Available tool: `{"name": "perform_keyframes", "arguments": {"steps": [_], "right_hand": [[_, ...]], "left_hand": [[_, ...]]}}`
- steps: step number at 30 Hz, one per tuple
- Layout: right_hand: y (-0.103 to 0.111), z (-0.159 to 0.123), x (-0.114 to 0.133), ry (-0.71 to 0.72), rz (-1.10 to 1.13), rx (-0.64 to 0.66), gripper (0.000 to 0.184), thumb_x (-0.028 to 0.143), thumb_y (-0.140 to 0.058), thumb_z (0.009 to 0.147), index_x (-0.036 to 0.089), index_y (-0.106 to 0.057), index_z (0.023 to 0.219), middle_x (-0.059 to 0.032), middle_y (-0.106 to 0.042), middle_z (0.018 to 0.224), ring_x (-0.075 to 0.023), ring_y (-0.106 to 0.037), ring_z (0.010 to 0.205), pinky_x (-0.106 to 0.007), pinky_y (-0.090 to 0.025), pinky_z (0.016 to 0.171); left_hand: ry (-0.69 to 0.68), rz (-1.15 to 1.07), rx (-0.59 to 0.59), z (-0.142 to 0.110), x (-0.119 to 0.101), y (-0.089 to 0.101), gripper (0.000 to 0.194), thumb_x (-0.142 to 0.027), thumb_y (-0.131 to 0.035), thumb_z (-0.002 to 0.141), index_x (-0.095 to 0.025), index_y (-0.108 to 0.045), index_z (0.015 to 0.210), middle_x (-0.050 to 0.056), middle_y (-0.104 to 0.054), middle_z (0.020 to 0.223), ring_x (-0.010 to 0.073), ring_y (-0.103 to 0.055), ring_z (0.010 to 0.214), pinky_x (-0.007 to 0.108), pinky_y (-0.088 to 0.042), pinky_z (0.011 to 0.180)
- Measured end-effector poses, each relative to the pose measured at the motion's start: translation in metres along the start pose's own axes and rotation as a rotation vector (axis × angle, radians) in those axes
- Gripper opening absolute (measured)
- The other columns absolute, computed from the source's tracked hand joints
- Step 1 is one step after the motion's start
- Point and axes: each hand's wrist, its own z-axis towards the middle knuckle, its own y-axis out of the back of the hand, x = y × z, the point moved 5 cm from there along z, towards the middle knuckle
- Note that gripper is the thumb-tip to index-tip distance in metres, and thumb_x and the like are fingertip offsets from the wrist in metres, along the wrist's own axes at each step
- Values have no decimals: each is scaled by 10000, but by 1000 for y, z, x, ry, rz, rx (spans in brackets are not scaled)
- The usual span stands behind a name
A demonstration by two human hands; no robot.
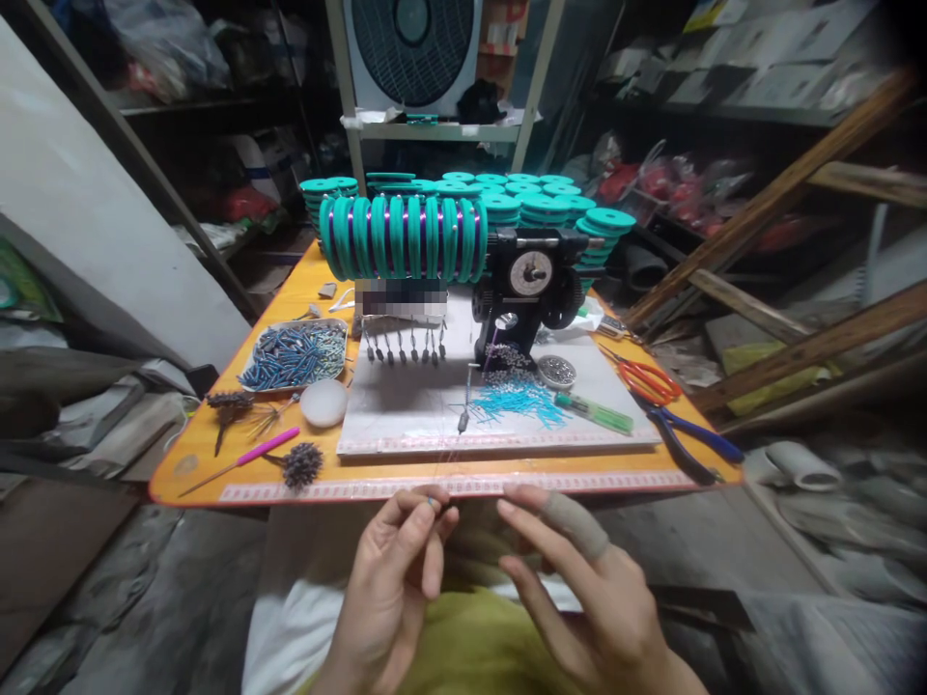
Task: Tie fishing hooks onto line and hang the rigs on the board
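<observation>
Blue slips fill a shallow tray [294, 355] at ten o'clock of the white board [406, 415], its rim probably there to stop them scattering. Below it, at about nine, a magenta-handled pick [267, 447] lies by the table edge, handle end towards the board, seemingly for an easy reach. A dark bristly cluster [302, 465] sits just beside it.

The left hand [395, 555] is at six o'clock, off the near edge, thumb and forefinger clamped together on a small bluish piece [431, 501]; the pinch looks light, as suits something so slight. It may be tied to the faint threads above, though they are too fine to trace.

At twelve, teal spools [406, 238] line up side by side, perhaps so each thread runs free. Loose turquoise sticks [518, 401] lie on the board at two.

The right hand [594, 579], at five, holds nothing visible, its fingers apart, a grey sleeve [577, 522] likely guarding one. Blue-handled pliers [695, 437] rest at three, handles outspread.
</observation>
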Motion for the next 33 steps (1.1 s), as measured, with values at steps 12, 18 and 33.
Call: {"name": "perform_keyframes", "arguments": {"steps": [12, 18, 33], "right_hand": [[13, 2, -16, 44, -37, -48, 267, 115, -578, 808, 148, -670, 1057, 1, -600, 1184, 20, -573, 1160, -73, -445, 1052], [9, 6, -17, 68, 22, -64, 293, 88, -573, 804, 162, -673, 1069, 12, -618, 1146, 35, -569, 1165, -65, -445, 1074], [-16, 54, -6, 389, 16, -22, 292, 170, -689, 731, 181, -687, 1023, 0, -573, 1236, -76, -506, 1220, -207, -512, 1007]], "left_hand": [[345, -66, 70, 0, 17, -12, 117, -207, -728, 770, -139, -633, 764, -10, -732, 695, -84, -337, 298, 93, -606, 683], [420, -13, 222, 6, 19, -21, 258, -280, -799, 705, -164, -568, 701, -99, -529, 563, -66, -234, 340, 65, -310, 367], [-481, 1072, 114, 1, -44, -6, 216, -392, -621, 860, -203, -663, 763, -68, -558, 688, -43, -360, 517, 68, -265, 472]]}}
